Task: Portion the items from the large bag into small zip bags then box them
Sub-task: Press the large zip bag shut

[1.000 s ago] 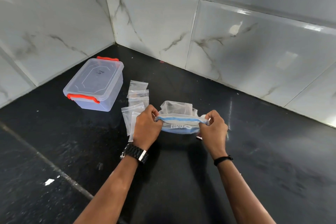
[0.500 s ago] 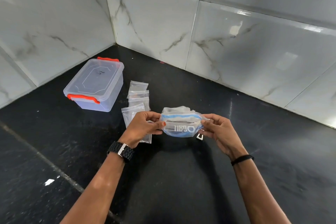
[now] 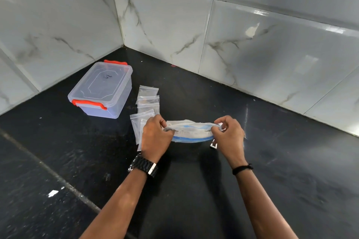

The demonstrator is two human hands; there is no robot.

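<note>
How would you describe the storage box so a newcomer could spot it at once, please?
Look to the tiled corner of the black counter. The box sits left of the small bags: clear, lidded, with orange latches, the only rigid container.

large bag contents: unreadable through blurred plastic
small zip bags nearest: partly hidden behind left hand
forearms: cut off at near edge

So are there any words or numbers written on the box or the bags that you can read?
Clear plastic box with orange latches: a small dark handwritten mark on the lid, too small to read.
Large clear zip bag with a blue seal strip, pinched between left hand and right hand: no print readable now.
Small clear zip bags on the black counter: no text visible.
</note>
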